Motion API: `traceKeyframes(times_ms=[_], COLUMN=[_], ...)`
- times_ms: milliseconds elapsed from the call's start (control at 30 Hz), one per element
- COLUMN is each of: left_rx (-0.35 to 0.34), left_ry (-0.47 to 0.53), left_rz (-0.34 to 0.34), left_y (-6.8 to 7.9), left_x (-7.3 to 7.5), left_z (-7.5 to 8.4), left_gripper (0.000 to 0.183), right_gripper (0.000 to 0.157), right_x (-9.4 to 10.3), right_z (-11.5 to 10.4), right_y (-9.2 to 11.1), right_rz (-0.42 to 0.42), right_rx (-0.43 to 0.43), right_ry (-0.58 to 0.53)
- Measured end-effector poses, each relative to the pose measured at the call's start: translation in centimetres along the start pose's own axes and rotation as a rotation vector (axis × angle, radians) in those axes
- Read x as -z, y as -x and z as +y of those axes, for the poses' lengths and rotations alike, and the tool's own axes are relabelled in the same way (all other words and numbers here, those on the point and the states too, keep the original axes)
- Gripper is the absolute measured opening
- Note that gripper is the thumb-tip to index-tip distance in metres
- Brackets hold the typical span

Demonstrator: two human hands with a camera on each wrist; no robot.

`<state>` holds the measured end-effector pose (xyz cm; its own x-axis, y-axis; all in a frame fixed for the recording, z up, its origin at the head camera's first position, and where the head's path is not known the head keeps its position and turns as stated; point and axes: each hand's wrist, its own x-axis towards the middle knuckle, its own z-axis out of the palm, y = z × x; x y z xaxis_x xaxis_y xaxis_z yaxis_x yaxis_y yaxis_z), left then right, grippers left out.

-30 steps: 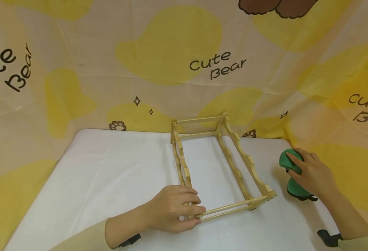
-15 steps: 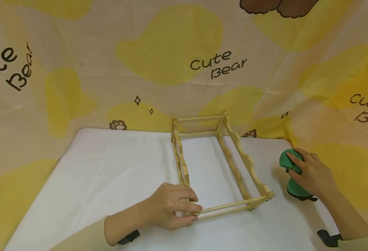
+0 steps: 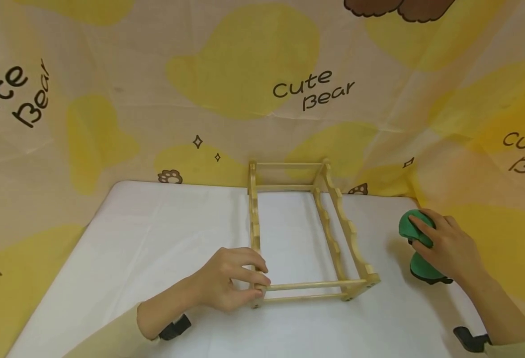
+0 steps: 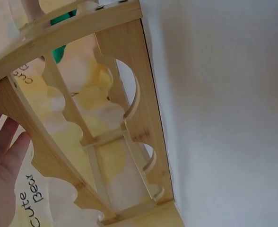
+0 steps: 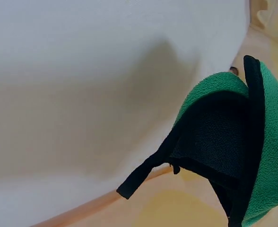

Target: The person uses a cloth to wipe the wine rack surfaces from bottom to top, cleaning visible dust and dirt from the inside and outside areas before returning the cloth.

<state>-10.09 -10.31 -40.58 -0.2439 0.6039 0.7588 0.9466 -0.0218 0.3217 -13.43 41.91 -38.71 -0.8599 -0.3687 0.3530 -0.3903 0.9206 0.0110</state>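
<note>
At the near left corner of a light wooden wine rack point(image 3: 307, 286) with scalloped rails, my left hand point(image 3: 224, 278) grips the frame between thumb and fingers. The left wrist view shows these fingers point(image 4: 6, 146) behind a rail of the rack point(image 4: 122, 38). Off to the right, my right hand point(image 3: 452, 248) holds a green terry-cloth piece point(image 3: 425, 268) with black trim, bent over so that part of it bulges above the fingers. Seen from the right wrist, the green cloth piece point(image 5: 276, 142) has a black inner lining and a short black strap; the right hand is almost wholly out of that view.
A white-covered table point(image 3: 177, 223) lies under the rack. Yellow-and-cream printed cloth walls point(image 3: 231, 64) stand at its back and sides, and the rack's far end reaches close to the back wall. A black band point(image 3: 175, 327) sits by the left wrist.
The left hand has shifted left and slightly away, turning the rack so that its near end swung left and it stands straighter to the back wall. The right hand stays with the green cloth piece.
</note>
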Motion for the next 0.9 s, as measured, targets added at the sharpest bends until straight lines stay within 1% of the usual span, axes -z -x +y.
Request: traceKeyframes(times_ms=[167, 267, 400, 433, 533, 567, 833, 900], left_rx=[0.06, 0.077, 0.092, 0.094, 0.098, 0.101, 0.118, 0.12], left_ry=[0.041, 0.056, 0.063, 0.063, 0.062, 0.063, 0.073, 0.068], left_rz=[0.006, 0.007, 0.01, 0.014, 0.028, 0.033, 0.054, 0.057], left_y=[0.6, 0.7, 0.8, 0.8, 1.0, 1.1, 1.5, 1.6], left_x=[0.6, 0.8, 1.0, 1.0, 1.2, 1.2, 1.4, 1.4], left_z=[-0.2, -0.3, -0.4, -0.4, -0.5, -0.5, -0.8, -0.8], left_gripper=[0.027, 0.028, 0.028, 0.028, 0.03, 0.03, 0.032, 0.031], right_gripper=[0.072, 0.07, 0.054, 0.056, 0.075, 0.079, 0.068, 0.065], right_x=[0.7, 1.3, 1.8, 1.9, 2.3, 2.4, 3.7, 4.0], right_z=[-1.0, -1.7, -2.7, -3.0, -3.9, -4.2, -6.6, -7.2], right_y=[-0.3, -0.4, -0.5, -0.5, -0.6, -0.6, -0.5, -0.4], right_rz=[0.018, 0.039, 0.108, 0.13, 0.189, 0.207, 0.326, 0.343], right_rx=[0.011, 0.025, 0.07, 0.084, 0.123, 0.133, 0.211, 0.229], right_ry=[-0.006, -0.01, -0.027, -0.031, -0.038, -0.036, -0.019, -0.015])
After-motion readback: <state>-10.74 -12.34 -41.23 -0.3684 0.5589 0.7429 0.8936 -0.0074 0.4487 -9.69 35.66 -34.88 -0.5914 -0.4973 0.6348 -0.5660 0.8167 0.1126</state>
